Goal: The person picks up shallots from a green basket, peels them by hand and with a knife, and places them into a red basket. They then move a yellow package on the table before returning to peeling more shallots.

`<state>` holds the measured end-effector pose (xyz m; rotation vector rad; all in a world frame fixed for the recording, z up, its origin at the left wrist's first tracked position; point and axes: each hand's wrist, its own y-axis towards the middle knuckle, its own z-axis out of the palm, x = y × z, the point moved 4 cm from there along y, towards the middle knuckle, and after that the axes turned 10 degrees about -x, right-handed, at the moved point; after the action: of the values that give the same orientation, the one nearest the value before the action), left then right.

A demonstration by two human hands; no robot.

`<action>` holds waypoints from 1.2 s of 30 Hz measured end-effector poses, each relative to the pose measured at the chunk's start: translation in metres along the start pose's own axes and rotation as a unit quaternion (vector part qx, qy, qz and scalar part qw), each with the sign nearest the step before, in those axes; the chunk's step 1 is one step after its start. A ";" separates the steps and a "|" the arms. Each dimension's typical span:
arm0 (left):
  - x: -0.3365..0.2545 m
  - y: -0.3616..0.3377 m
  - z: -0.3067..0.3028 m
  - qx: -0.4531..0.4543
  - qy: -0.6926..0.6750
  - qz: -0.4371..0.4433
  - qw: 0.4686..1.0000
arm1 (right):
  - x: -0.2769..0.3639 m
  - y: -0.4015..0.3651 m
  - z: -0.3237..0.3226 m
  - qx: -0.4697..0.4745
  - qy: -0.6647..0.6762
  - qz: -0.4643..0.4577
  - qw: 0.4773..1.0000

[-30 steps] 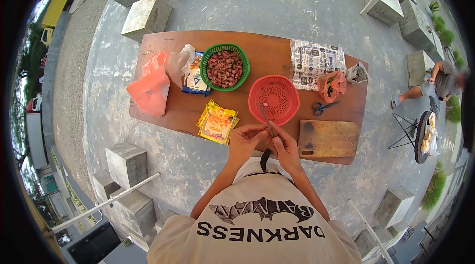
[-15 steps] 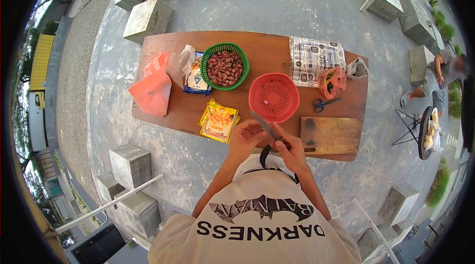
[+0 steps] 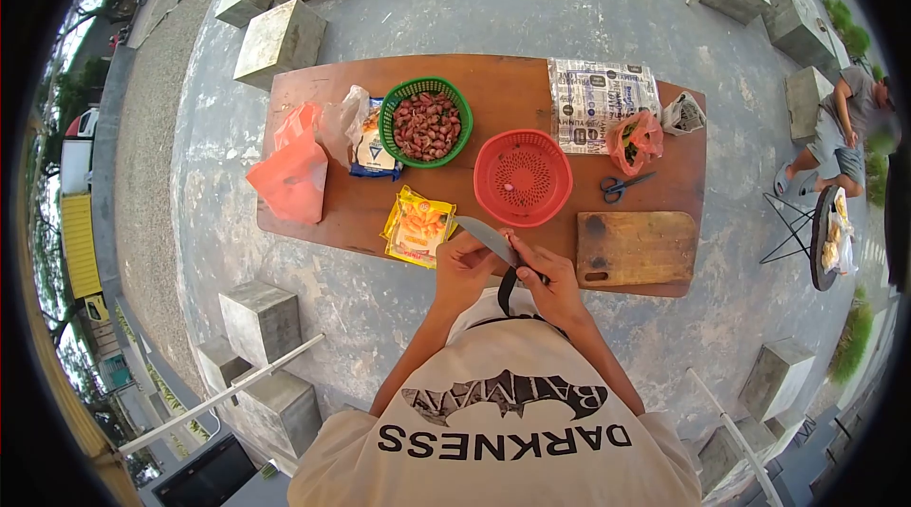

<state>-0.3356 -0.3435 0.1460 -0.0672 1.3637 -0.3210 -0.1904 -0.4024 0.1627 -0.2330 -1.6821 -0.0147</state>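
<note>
My right hand (image 3: 550, 284) grips a knife (image 3: 488, 238) by its dark handle, the blade angled up and left across the front of my left hand. The fingers of my left hand (image 3: 461, 270) are closed in a pinch close to the blade; what they hold is too small to tell. Just beyond both hands stands a red plastic colander (image 3: 531, 177) with one small peeled shallot (image 3: 509, 187) in it. Farther back and left, a green basket (image 3: 467, 118) is filled with reddish shallots (image 3: 427, 130). A yellow food packet (image 3: 418, 230) lies beside my left hand.
On the wooden table (image 3: 503, 80) are a cutting board (image 3: 638, 249), scissors (image 3: 623, 186), a newspaper sheet (image 3: 581, 94), a red bag (image 3: 633, 142), a blue-white packet (image 3: 376, 151) and an orange plastic bag (image 3: 289, 175). A seated person (image 3: 840, 127) is at far right by a small round table (image 3: 822, 251).
The knife blade has tilted lower and left, now showing its broad side across my left hand. Vehicles at far left have moved down the view. The camera view has shifted slightly.
</note>
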 end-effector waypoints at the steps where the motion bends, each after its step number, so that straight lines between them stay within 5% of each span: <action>1: -0.001 0.000 0.001 0.006 0.000 -0.001 1.000 | -0.001 0.000 0.001 -0.018 0.016 -0.010 1.000; 6: 0.004 0.002 0.002 0.020 0.000 0.014 1.000 | -0.013 -0.003 0.003 -0.060 0.053 -0.083 0.993; 8: 0.005 0.002 0.005 0.021 -0.023 0.007 0.999 | -0.027 -0.012 0.008 -0.002 0.317 0.176 0.932; 11: 0.008 0.000 0.012 0.002 -0.062 -0.029 0.998 | -0.037 -0.013 0.008 -0.015 0.358 0.157 0.920; 24: 0.021 -0.004 0.027 0.051 -0.249 -0.166 0.953 | -0.038 -0.020 -0.009 -0.066 0.365 0.174 0.912; 26: 0.021 -0.002 0.024 0.048 -0.279 -0.186 0.941 | -0.040 -0.021 -0.017 -0.131 0.381 0.196 0.894; 34: 0.020 0.001 0.021 0.054 -0.200 -0.168 0.964 | -0.061 -0.044 -0.051 -0.224 0.335 0.220 0.889; 36: 0.017 -0.001 0.025 0.057 -0.156 -0.151 0.974 | -0.052 -0.051 -0.057 -0.286 0.216 0.224 0.906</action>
<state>-0.3089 -0.3520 0.1353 -0.2209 1.0185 -0.6171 -0.1373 -0.4682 0.1249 -0.9844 -1.1138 -0.2037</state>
